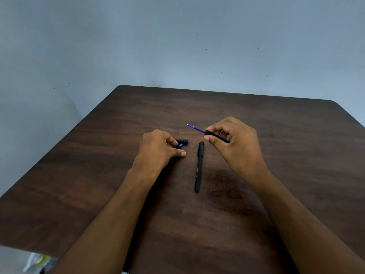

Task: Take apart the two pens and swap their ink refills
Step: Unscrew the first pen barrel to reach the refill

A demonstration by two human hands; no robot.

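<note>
Step in hand: I judge I am drawing the refill out of the first pen; its front pieces are already off, the second pen not yet opened.
How to do it well: pull the blue refill (pixel 195 128) straight along the line of the black barrel (pixel 217 137), without bending the thin tube, and keep the tip clear of the desk (pixel 276 155). I would set the small parts down where they cannot roll.
Right hand (pixel 235 143): raised a little above the desk; thumb and curled fingers (pixel 212 129) pinch the barrel near its open end, the refill sticking out up and to the left.
Left hand (pixel 158 150): low at the desk, fingers curled, pinching a small black piece with a blue end (pixel 179 145); exactly what part it is I cannot tell.
Loose piece: a short black cap-like part (pixel 182 142) lies just beside my left fingertips.
Second pen (pixel 199 167): whole, lying on the desk between my hands, touched by neither.
</note>
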